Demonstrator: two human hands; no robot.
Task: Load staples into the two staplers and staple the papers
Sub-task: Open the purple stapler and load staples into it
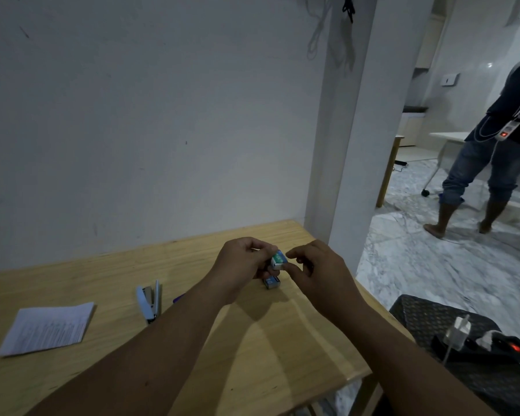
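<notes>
We see a pale wooden counter (pixel 102 283); a green-and-white staple box (pixel 278 260); a blue box (pixel 272 282) beneath it; a white-and-grey stapler (pixel 149 301); white papers (pixel 47 327) lined with dark print; a grey-veined marble floor (pixel 433 265).

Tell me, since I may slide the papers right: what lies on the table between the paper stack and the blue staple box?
In the head view, an opened white stapler lies between the paper stack and the blue staple box; a purple object, mostly hidden by the left forearm, shows just beyond it.

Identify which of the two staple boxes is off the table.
The green-labelled box, held in the left hand; the blue box lies on the table beneath.
</notes>
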